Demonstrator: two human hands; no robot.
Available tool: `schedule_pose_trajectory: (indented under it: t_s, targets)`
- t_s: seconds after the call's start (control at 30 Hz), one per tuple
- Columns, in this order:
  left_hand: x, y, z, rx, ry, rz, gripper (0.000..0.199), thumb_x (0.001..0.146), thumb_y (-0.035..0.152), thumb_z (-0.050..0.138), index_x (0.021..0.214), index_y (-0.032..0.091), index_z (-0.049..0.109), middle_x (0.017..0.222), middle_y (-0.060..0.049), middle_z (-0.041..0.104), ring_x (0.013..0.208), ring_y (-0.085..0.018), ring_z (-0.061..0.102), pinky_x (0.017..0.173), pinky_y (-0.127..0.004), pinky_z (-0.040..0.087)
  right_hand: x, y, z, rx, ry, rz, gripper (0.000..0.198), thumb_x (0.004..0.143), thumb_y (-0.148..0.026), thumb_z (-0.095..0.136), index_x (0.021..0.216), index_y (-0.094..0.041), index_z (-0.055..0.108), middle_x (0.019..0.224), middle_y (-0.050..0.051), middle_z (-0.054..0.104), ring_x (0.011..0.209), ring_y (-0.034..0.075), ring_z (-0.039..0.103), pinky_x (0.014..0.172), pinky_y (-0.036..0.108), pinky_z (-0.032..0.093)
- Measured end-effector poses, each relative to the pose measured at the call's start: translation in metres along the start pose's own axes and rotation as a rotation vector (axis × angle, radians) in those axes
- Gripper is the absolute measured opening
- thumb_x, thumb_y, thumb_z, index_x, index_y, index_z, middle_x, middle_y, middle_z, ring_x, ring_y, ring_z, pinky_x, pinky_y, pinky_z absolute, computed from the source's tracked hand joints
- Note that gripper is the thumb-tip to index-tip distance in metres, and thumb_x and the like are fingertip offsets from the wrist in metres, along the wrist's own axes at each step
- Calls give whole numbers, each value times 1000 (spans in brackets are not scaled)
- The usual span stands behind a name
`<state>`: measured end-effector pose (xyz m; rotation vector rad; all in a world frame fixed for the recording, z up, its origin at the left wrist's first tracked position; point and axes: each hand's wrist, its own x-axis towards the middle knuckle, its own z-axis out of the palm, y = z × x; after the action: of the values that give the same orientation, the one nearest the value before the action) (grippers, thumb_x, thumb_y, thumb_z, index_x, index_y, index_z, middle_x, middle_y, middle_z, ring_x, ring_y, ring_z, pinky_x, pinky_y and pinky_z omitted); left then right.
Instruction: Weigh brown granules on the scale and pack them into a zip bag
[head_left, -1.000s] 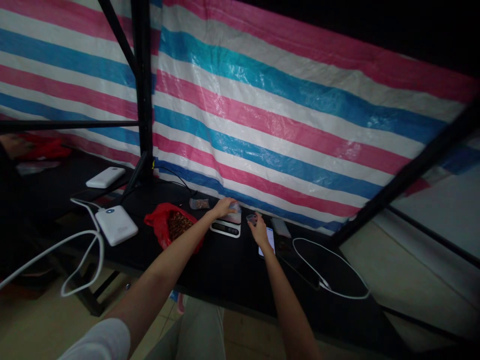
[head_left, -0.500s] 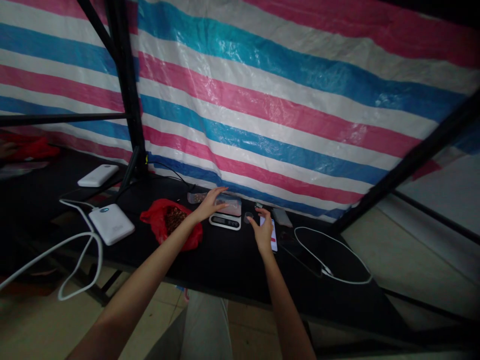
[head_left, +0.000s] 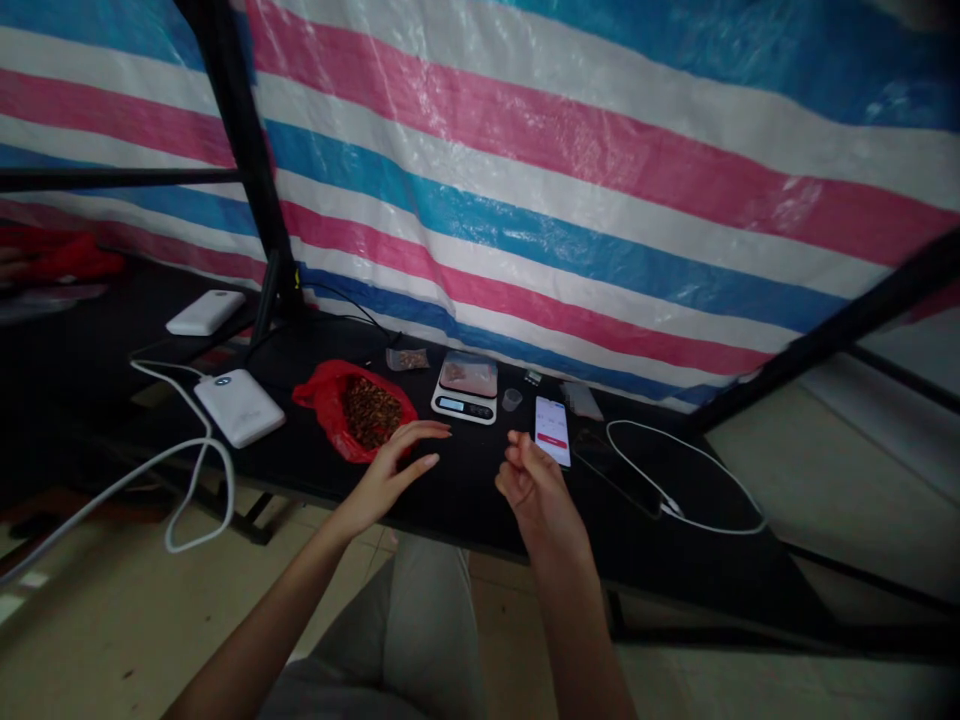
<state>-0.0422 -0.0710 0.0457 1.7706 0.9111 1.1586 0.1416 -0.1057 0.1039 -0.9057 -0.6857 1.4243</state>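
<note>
Head view: your two bare hands hover over the near edge of the black table (head_left: 450,500).
Power bank (head_left: 238,405): white, far left, cable attached.
Red bag (head_left: 352,412): open, brown bits inside, just beyond your left hand.
Left hand (head_left: 390,470): fingers spread wide, holding nothing.
Scale (head_left: 466,388): a clear pouch lies on its platform.
Small cup (head_left: 512,399): between scale and phone.
Right hand (head_left: 534,485): fingers loosely curled; grip contents cannot be determined.
Phone (head_left: 553,444): screen lit, just beyond your right hand.
</note>
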Motion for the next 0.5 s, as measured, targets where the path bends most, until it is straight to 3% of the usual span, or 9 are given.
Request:
schedule_pose_trajectory:
  t_s: [0.23,0.5]
  targets:
    - [-2,17,1,17,23,30,26,85,32,46,106,23,58,113,-5,57,109,-20,48,98,-37,34,-7,2,2,-28,-53,36,26,69,-38,66,87,-20,68,62,0,62,34,4,40,33,19,25]
    - [7,57,2,218,-36,157,26,86,31,46,104,24,62,98,-4,64,93,-18,56,84,-32,41,-11,5,5,-191,-187,55,32,72,-43,60,89,-17,66,58,1,62,32,6,45,32,19,20]
